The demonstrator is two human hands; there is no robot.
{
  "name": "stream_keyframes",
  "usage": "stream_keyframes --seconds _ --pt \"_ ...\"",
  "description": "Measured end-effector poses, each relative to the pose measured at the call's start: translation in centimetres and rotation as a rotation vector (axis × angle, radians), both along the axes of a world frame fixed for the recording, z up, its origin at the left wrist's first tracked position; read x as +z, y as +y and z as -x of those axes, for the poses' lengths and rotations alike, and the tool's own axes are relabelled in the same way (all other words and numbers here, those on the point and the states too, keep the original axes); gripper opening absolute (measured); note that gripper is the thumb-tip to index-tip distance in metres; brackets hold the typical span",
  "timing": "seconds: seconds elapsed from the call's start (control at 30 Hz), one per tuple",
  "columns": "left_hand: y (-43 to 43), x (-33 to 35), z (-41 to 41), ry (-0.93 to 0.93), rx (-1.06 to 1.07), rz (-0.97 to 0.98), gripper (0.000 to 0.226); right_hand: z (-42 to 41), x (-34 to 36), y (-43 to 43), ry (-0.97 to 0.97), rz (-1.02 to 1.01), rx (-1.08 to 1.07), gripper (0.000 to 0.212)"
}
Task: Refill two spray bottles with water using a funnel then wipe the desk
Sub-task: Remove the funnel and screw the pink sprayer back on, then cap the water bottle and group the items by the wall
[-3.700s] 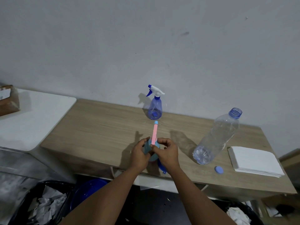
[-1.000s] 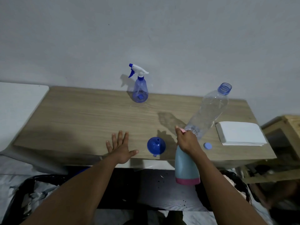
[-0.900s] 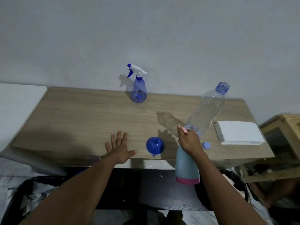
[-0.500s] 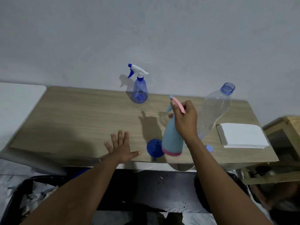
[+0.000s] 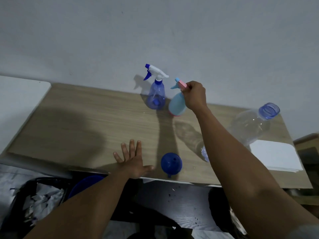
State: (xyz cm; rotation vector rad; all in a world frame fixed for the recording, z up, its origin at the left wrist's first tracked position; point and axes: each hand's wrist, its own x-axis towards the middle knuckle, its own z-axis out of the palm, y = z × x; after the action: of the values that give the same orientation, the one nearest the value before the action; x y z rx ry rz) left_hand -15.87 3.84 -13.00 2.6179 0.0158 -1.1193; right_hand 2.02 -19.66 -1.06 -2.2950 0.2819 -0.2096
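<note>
In the upper middle of the frame the right hand (image 5: pixel 195 94) grasps the pink trigger head of the light blue spray bottle (image 5: pixel 177 105). The bottle is upright with its pink base down at the surface (image 5: pixel 86 121); whether it rests there cannot be told. Just to its left, close to the wall, stands the clear blue spray bottle (image 5: pixel 156 95) with a white and blue trigger, the two bottles nearly touching. The left hand (image 5: pixel 133 161) lies flat and released near the lower edge of the surface, fingers spread, holding nothing. Just right of it the blue funnel (image 5: pixel 171 163) sits mouth up by the same edge. The right forearm crosses the middle right of the frame and hides part of a small blue cap (image 5: pixel 204 153). At right a large clear water bottle (image 5: pixel 250 125) stands uncapped, and below it lies a white folded stack (image 5: pixel 274 156). A white counter (image 5: pixel 17 100) adjoins at far left. Under the surface, lower left, a dark bin (image 5: pixel 39 202) holds crumpled paper beside a blue tub (image 5: pixel 84 183).
</note>
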Motion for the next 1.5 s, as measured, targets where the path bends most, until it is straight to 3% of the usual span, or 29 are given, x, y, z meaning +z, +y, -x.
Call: stream_keyframes --seconds 0.17,0.47,0.6,0.67,0.8,1.03,1.2,1.3,1.4,1.5 --pt "0.0 -0.1 -0.3 0.005 0.002 -0.004 0.126 -3.7 -0.3 -0.2 0.002 0.135 0.041 0.019" --pt "0.0 -0.6 -0.4 -0.006 0.030 0.006 0.128 -5.2 -0.9 -0.3 -0.040 0.093 0.035 0.022" --pt "0.1 -0.6 -0.3 -0.011 0.030 0.022 0.126 -3.4 -0.3 0.0 -0.045 0.006 -0.010 0.060" --pt "0.2 -0.6 -0.2 -0.016 0.019 0.011 0.125 -1.3 0.1 0.4 -0.134 -0.014 -0.021 0.067" --pt "0.1 -0.5 -0.3 -0.040 0.016 0.006 0.123 6.1 -2.0 1.3 -0.249 -0.065 0.026 0.055" --pt "-0.3 -0.6 0.4 -0.142 0.079 0.009 0.123 22.3 -10.3 -2.3 0.002 -0.083 0.199 0.021" --pt "-1.9 -0.3 0.6 -0.284 0.164 -0.058 0.107 28.0 -12.3 -10.3 0.033 0.018 -0.075 0.019" --pt "-4.2 0.9 0.1 -0.405 0.306 0.119 0.085 27.6 -11.2 -13.9 0.110 0.006 -0.247 0.022" --pt "-8.6 4.3 0.6 -0.637 0.413 0.350 0.061 26.3 -11.2 -16.1 0.254 0.062 -0.187 0.036" --pt "-14.1 9.0 1.4 -0.761 0.433 0.546 0.053 25.5 -12.0 -17.2 0.353 0.160 -0.061 0.030"
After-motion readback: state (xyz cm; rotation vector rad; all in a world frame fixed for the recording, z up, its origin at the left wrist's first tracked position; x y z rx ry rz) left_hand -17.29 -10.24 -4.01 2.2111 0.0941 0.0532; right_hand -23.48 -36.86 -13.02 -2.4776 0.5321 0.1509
